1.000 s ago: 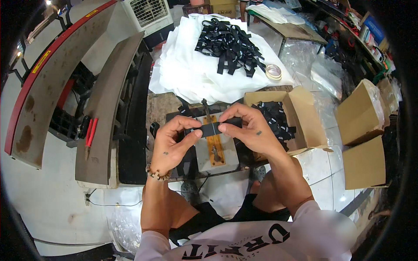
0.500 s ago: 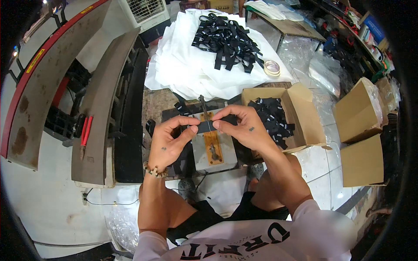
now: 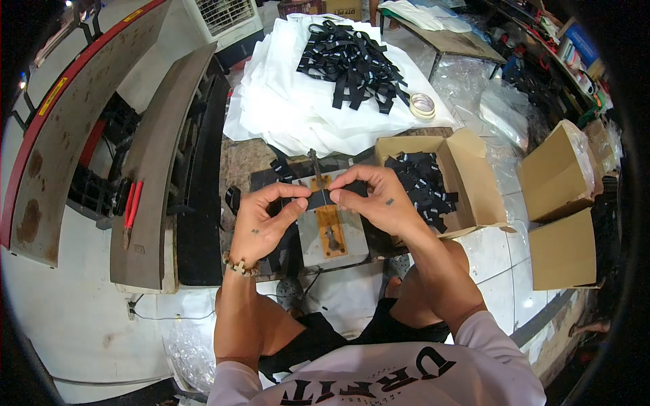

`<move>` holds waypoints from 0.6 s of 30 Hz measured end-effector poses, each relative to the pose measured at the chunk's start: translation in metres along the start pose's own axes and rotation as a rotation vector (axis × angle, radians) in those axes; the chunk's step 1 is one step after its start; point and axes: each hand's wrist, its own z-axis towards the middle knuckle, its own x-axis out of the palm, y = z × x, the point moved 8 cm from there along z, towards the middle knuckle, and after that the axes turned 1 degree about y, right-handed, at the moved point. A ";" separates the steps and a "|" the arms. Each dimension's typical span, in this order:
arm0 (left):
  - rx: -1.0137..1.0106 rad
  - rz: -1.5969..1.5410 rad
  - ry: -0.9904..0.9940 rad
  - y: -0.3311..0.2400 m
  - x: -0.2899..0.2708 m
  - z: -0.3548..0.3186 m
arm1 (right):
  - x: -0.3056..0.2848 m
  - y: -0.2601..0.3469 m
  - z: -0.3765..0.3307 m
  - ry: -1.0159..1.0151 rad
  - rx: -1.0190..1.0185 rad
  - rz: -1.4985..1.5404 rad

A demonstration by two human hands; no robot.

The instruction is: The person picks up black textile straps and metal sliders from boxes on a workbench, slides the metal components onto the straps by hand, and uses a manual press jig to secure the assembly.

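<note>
Black fabric strap (image 3: 317, 199), one piece, is held above a pale block (image 3: 311, 238) at the front of the bench (image 3: 242, 157). Its long axis runs from the person's left to right, tilted a little so that the right-hand part sits slightly farther from the body; the ends are hidden by the fingers. It lies crosswise to one yellow-brown plate (image 3: 330, 220), which is set lengthwise on the block and points away from the person. One thin line crosses the strap near its middle; whether it is a wire or a mark cannot be told.

Two hands hold the strap: the left hand (image 3: 263, 218) has thumb and index finger pinched together on one side, and the right hand (image 3: 379, 197) pinches the other side in the same way, with a short visible stretch between them. One beaded bracelet (image 3: 241, 266) circles the left wrist.

Just right of the block stands one open cardboard box (image 3: 477, 181) with many black pieces (image 3: 423, 186) inside, too jumbled to count. Beyond the block, one stack of white sheets (image 3: 271, 98) carries one tangled heap of black straps (image 3: 352, 64), likewise uncountable, and what look like two tape rolls (image 3: 422, 114), stacked. One red-handled tool (image 3: 133, 206) lies on a grey-brown board (image 3: 145, 243) to the left.
</note>
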 end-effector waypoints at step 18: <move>0.041 0.017 -0.096 -0.011 -0.026 -0.009 | -0.108 -0.031 0.002 -0.097 -0.028 -0.787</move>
